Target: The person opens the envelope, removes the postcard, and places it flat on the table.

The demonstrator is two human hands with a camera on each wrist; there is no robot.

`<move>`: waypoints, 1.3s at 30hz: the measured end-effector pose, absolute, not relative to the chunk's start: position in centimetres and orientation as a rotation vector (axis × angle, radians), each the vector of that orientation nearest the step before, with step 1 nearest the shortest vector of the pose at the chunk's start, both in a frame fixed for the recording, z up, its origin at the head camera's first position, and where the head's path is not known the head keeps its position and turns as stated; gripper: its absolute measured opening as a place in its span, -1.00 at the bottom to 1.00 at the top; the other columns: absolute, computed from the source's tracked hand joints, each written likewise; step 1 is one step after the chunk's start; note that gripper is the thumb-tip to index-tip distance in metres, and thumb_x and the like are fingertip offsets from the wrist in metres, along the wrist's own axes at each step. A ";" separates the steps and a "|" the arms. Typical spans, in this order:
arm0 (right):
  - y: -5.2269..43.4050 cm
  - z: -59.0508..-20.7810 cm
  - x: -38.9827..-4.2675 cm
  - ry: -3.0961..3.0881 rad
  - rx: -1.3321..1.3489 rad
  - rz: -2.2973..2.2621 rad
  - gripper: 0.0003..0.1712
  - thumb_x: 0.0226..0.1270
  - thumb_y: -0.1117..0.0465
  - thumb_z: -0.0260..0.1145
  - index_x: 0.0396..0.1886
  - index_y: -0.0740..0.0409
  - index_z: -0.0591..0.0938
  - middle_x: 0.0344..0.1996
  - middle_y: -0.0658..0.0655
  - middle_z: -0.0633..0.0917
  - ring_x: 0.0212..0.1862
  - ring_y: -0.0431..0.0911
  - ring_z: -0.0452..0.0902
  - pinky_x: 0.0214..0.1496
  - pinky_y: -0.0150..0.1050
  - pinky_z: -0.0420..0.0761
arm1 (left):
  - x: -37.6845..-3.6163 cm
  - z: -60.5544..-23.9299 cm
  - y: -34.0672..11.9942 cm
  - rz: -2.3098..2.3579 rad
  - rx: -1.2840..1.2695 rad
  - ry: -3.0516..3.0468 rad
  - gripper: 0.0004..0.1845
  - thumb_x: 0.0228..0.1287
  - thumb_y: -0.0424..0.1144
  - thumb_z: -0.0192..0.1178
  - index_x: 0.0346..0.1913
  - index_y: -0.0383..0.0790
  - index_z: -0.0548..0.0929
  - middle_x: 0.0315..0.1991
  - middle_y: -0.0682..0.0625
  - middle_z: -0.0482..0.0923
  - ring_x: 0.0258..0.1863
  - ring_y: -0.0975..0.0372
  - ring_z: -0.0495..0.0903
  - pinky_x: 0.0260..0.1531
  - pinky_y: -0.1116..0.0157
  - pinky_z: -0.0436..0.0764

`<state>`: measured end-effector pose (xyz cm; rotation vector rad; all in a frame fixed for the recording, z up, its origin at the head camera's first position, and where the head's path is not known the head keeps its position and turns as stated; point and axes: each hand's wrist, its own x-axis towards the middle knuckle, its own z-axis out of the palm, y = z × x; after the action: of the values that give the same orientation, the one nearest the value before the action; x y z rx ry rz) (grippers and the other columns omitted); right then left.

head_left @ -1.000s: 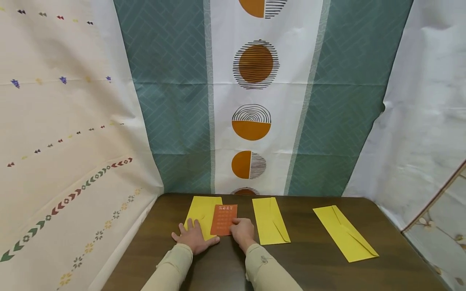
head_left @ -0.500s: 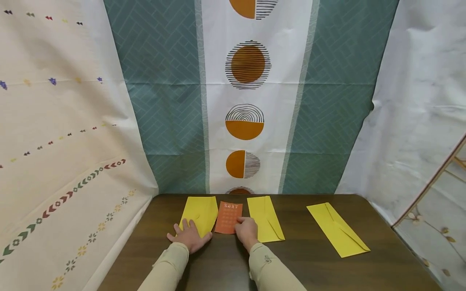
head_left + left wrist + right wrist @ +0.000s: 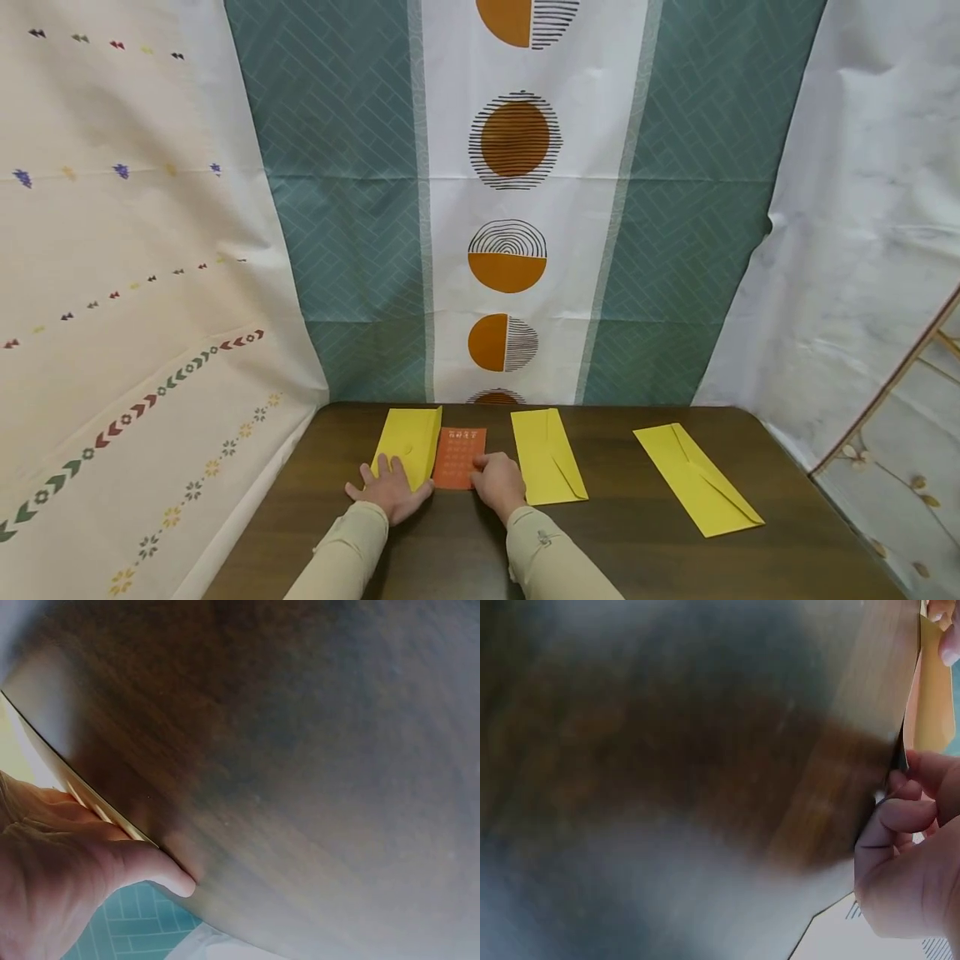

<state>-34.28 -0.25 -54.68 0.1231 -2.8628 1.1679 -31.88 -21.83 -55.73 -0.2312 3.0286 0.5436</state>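
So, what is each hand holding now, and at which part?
The right hand pinches the orange card at its near right corner. The left hand lies flat on the near end of the leftmost yellow envelope, gripping nothing.

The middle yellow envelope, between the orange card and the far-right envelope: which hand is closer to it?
Right. The right hand lies just beside the middle yellow envelope, gripping the orange card. The left hand rests on the leftmost envelope, beyond the card.

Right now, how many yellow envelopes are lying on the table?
3. One yellow envelope lies under the left hand, beside the orange card that the right hand holds. The middle envelope lies just right of that hand. The far envelope lies apart, further right.
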 end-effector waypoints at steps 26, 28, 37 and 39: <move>5.0 -53.7 -34.2 -2.793 0.460 1.715 -0.40 0.55 0.08 0.39 0.47 0.23 0.59 -0.07 0.29 0.80 -0.41 -0.11 0.49 -0.36 -0.21 0.55 | -32.1 -55.6 -23.2 0.389 -0.130 3.221 0.17 0.36 0.59 0.02 0.43 -0.56 0.43 0.49 -0.50 0.37 0.39 -0.49 0.39 0.27 -0.58 0.31; 6.7 -53.1 -34.4 -2.790 0.480 1.623 -0.41 0.54 0.08 0.39 0.45 0.24 0.61 -0.14 0.26 0.80 -0.36 -0.15 0.51 -0.36 -0.25 0.54 | -32.2 -54.9 -23.3 0.337 -0.100 3.369 -0.04 0.44 0.44 0.12 0.28 -0.52 0.58 0.30 -0.46 0.59 0.16 -0.38 0.61 0.14 -0.42 0.56; 15.9 -51.8 -36.1 -2.775 0.040 1.185 -0.43 0.50 0.17 0.34 0.41 0.34 0.61 -0.07 0.25 0.81 -0.20 0.02 0.69 -0.11 -0.05 0.71 | -32.5 -52.0 -17.2 0.523 0.405 3.577 -0.48 0.37 -0.05 0.46 0.22 -0.33 0.67 0.11 -0.24 0.74 0.03 -0.12 0.72 0.11 -0.11 0.73; 17.3 -52.0 -36.1 -2.804 -0.006 1.156 -0.39 0.49 0.16 0.32 0.43 0.38 0.58 0.04 0.33 0.79 -0.05 0.12 0.72 0.05 0.06 0.73 | -32.2 -52.1 -14.6 0.602 0.523 3.493 -0.45 0.39 -0.04 0.44 0.28 -0.31 0.64 0.17 -0.24 0.71 0.10 -0.12 0.71 0.18 -0.11 0.70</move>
<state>-36.12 17.26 -52.03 -0.0056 -2.8037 1.1556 -32.19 -14.55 -52.10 0.5235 3.4928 0.6019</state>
